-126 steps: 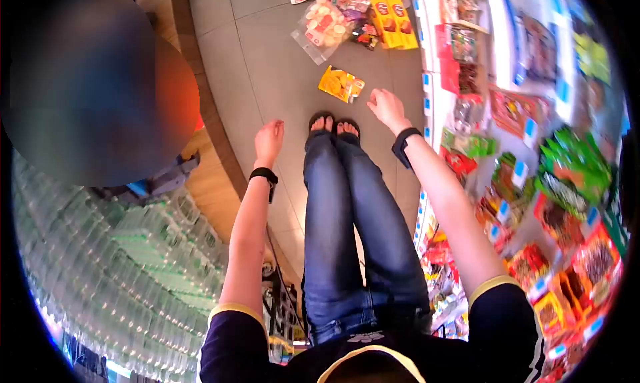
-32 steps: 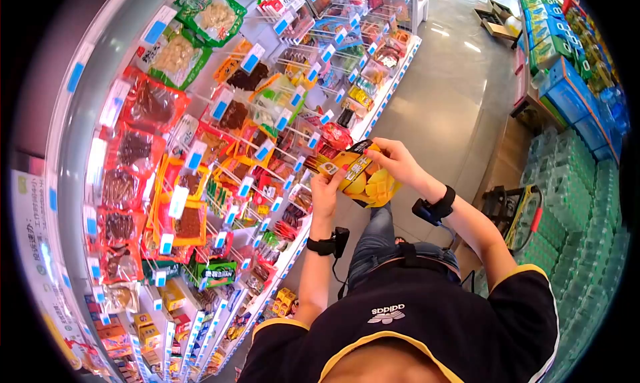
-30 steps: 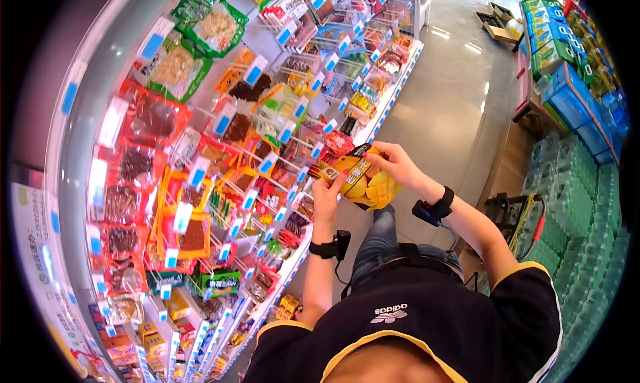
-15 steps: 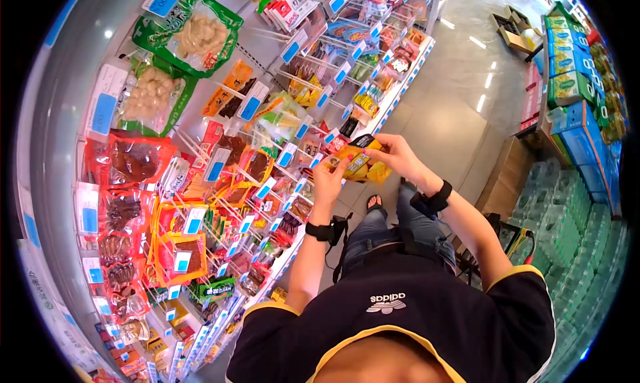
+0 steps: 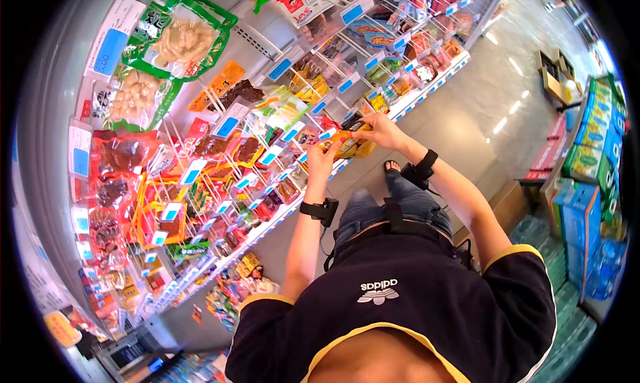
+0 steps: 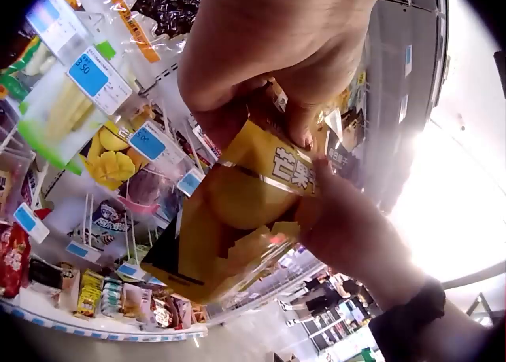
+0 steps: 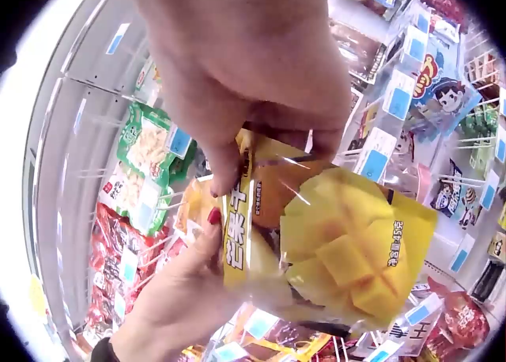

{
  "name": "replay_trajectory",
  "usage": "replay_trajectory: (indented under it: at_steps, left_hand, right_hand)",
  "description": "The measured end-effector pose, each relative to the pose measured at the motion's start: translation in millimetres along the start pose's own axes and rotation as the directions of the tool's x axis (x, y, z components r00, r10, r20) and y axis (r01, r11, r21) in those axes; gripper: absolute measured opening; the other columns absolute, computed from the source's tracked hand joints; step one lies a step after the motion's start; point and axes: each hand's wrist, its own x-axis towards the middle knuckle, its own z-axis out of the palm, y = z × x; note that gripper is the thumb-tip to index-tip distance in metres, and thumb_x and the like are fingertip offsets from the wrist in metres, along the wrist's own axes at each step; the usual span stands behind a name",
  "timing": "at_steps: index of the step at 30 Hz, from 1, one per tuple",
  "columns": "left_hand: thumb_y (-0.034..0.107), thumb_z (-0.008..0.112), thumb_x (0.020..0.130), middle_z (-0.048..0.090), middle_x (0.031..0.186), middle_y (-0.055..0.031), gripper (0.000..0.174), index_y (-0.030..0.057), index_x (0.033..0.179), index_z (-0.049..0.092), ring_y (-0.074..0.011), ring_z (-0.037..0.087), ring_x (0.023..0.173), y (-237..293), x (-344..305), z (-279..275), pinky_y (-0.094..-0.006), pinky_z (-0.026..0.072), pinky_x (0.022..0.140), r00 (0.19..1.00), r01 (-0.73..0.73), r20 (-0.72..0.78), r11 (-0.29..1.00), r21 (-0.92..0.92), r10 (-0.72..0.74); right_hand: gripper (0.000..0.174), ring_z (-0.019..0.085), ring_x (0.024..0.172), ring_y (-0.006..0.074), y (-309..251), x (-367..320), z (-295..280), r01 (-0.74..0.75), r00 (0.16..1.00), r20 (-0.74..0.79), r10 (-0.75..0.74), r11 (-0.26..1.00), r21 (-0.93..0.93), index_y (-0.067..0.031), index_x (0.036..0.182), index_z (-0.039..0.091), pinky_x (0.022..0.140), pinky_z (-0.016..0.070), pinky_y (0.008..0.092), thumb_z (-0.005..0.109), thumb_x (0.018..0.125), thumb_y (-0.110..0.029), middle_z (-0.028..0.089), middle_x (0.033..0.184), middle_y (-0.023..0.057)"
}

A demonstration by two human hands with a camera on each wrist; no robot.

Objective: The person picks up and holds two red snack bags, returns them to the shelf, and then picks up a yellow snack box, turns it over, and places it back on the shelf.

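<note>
Both hands hold a yellow bag of dried mango (image 5: 355, 148) in front of the snack rack. My left hand (image 5: 321, 160) pinches one upper edge between thumb and fingers. My right hand (image 5: 387, 131) grips the other upper corner. In the right wrist view the bag (image 7: 340, 251) shows its front with a cut mango, tilted, the left hand (image 7: 186, 291) at its lettered strip. From the left wrist view, the bag (image 6: 229, 219) hangs below the left hand's fingers, with the right hand (image 6: 348, 227) at its side. A similar mango bag (image 6: 111, 160) hangs on the rack behind.
Rows of metal hooks with blue price tags (image 5: 230, 120) stick out from the rack, hung with snack packs (image 5: 183, 40). Loose packs (image 5: 240, 283) lie on the floor at lower left. Across the aisle floor (image 5: 460, 120) stand blue cartons (image 5: 575, 213) and bottled water (image 5: 533, 233).
Seconds ago the hands were apart and bare above a yellow bag on the floor. Now both hold the mango bag at the rack; over the last second the view has turned and they moved nearer it.
</note>
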Motion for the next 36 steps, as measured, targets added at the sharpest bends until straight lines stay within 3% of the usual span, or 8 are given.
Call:
replay_trajectory:
  at_steps: [4,8,13,16,19,23,33,36]
  left_hand:
    - [0.007,0.069,0.078,0.065,0.075,-0.0030,0.012,-0.0034,0.082,0.066,-0.0063,0.058,0.065,-15.6,13.9,7.7,-0.0208,0.0461,0.058,0.992,-0.040,-0.115,0.989,0.140,0.056]
    - [0.004,0.071,0.075,0.065,0.077,-0.0024,0.013,-0.0014,0.086,0.067,-0.0066,0.058,0.066,-20.3,14.4,14.2,-0.0204,0.0448,0.058,0.975,-0.022,-0.217,0.960,-0.277,-0.040]
    - [0.002,0.069,0.076,0.065,0.082,-0.0030,0.015,-0.0010,0.091,0.066,-0.0082,0.060,0.070,-28.9,16.4,-1.2,-0.0213,0.0481,0.062,0.976,0.013,-0.209,0.970,-0.245,-0.066]
    - [0.003,0.068,0.078,0.066,0.087,-0.0049,0.019,-0.0016,0.096,0.064,-0.0094,0.061,0.070,-28.3,27.6,-5.7,-0.0218,0.0493,0.063,0.987,-0.041,-0.163,0.978,-0.206,0.007]
    - [0.004,0.068,0.078,0.066,0.088,-0.0056,0.020,-0.0027,0.097,0.064,-0.0093,0.061,0.071,-30.1,30.3,-8.5,-0.0216,0.0494,0.064,0.986,0.097,-0.094,0.927,-0.363,-0.140]
    - [0.006,0.068,0.079,0.066,0.084,-0.0051,0.018,-0.0054,0.094,0.064,-0.0084,0.060,0.069,-31.1,33.9,-12.3,-0.0224,0.0488,0.060,0.992,0.097,-0.063,0.972,-0.216,-0.113]
    - [0.006,0.068,0.079,0.066,0.080,-0.0049,0.016,-0.0058,0.091,0.065,-0.0077,0.060,0.068,-46.5,51.1,-17.2,-0.0215,0.0479,0.060,0.996,0.069,-0.038,0.979,-0.193,-0.078]
    - [0.007,0.068,0.079,0.067,0.080,-0.0048,0.018,-0.0056,0.091,0.066,-0.0072,0.059,0.067,-47.8,55.3,-16.0,-0.0213,0.0475,0.060,0.994,0.068,-0.082,0.992,-0.110,-0.078]
  right_hand:
    - [0.024,0.063,0.063,0.0153,0.2,17.3,-11.4,0.074,0.997,0.022,-0.072,0.991,-0.113,0.0006,0.090,0.064,0.057,0.0468,0.0288,0.067,0.078,-0.020,0.065,0.067,0.0108]
    - [0.031,0.065,0.069,0.0252,4.2,39.9,-10.9,0.078,0.990,0.129,-0.055,0.980,-0.182,-0.0036,0.095,0.066,0.062,0.0487,0.0335,0.069,0.076,-0.027,0.066,0.073,0.0144]
    - [0.034,0.064,0.071,0.0303,6.0,54.4,0.5,0.154,0.986,0.109,-0.123,0.921,-0.357,-0.0039,0.095,0.066,0.065,0.0488,0.0371,0.072,0.073,-0.030,0.064,0.078,0.0193]
    - [0.029,0.061,0.060,0.0217,16.4,58.8,4.8,0.220,0.975,0.043,-0.216,0.956,-0.194,0.0065,0.081,0.061,0.057,0.0451,0.0329,0.070,0.075,-0.020,0.061,0.066,0.0158]
    - [0.029,0.057,0.055,0.0175,25.1,64.5,-12.4,-0.070,0.963,0.264,0.045,0.994,0.083,0.0067,0.071,0.055,0.052,0.0416,0.0319,0.068,0.079,-0.017,0.055,0.059,0.0135]
    - [0.034,0.051,0.054,0.0125,54.4,65.6,-15.7,0.129,0.983,0.154,-0.100,0.972,-0.197,0.0053,0.064,0.047,0.049,0.0375,0.0315,0.065,0.082,-0.018,0.049,0.057,0.0119]
    - [0.043,0.041,0.054,0.0032,50.3,69.5,-24.7,-0.027,0.978,0.206,0.022,0.999,0.024,-0.0032,0.056,0.033,0.045,0.0276,0.0262,0.066,0.082,-0.015,0.029,0.056,-0.0012]
    - [0.032,0.038,0.055,0.0025,64.3,71.5,-23.0,-0.019,0.988,0.155,0.014,0.999,0.027,0.0046,0.061,0.048,0.045,0.0340,0.0246,0.066,0.082,-0.012,0.040,0.053,-0.0031]
